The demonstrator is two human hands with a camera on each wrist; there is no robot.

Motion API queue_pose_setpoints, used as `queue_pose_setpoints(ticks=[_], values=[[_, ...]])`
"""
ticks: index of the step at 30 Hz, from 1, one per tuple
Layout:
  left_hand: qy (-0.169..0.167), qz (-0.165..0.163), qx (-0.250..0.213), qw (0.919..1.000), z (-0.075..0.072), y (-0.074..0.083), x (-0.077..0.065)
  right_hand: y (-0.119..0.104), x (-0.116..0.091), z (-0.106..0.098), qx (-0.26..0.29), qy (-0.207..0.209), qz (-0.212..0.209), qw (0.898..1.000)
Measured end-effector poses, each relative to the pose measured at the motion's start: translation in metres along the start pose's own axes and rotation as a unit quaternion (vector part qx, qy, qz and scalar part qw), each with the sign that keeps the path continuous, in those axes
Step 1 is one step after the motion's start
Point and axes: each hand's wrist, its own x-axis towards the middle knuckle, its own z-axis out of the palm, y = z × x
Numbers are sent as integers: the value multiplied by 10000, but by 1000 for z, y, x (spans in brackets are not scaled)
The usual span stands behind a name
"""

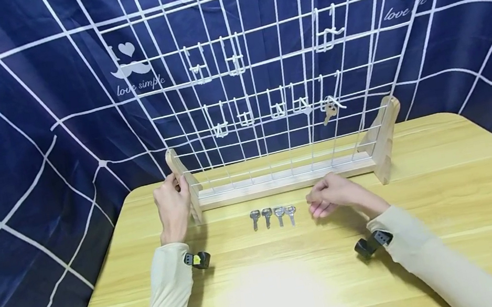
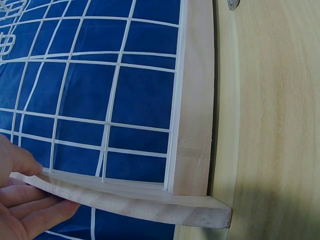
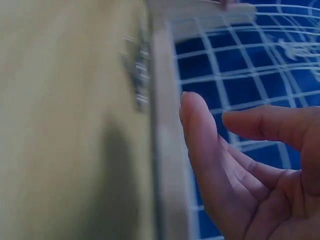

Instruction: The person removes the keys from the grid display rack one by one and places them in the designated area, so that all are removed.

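A white wire grid (image 1: 281,71) stands in a wooden base with a side piece (image 1: 181,179) at its left end. My left hand (image 1: 173,207) pinches that side piece; in the left wrist view the thumb lies on one face and the fingers (image 2: 47,212) under the other. Several silver keys (image 1: 266,213) lie in a row on the table before the base, blurred in the right wrist view. Just right of them hovers my right hand (image 1: 335,194), its thumb and forefinger apart with nothing between. One key (image 1: 329,111) hangs from a lower-row hook on the right.
White wire hooks (image 1: 235,64) hang on the grid in two rows. The wooden base bar (image 1: 279,184) and right side piece (image 1: 383,146) stand on the wooden table (image 1: 460,180). A dark blue patterned curtain (image 1: 26,149) surrounds the table at the back and sides.
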Motion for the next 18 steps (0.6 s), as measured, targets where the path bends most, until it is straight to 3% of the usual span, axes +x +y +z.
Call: queue_pose_setpoints(ticks=[4, 7, 10, 14, 15, 18], values=[[-6, -31, 46, 10000, -2, 0, -1, -20, -13, -19, -421, 780, -347, 9955], [57, -22, 61, 10000, -4, 0, -1, -35, -27, -30, -865, 1603, -853, 9796], [37, -4, 71, 10000, -5, 0, -2, -45, -40, -38, -1301, 2673, -1453, 9437], [-56, -18, 50, 10000, -3, 1, -2, -56, -48, -45, -1333, 3830, -2074, 8902], [-58, -25, 34, 10000, -2, 1, -1, -58, -47, -46, -1308, 4017, -2170, 8800], [-37, -13, 6, 10000, -1, 2, -1, -64, -41, -49, -1014, 4265, -2409, 8659]])
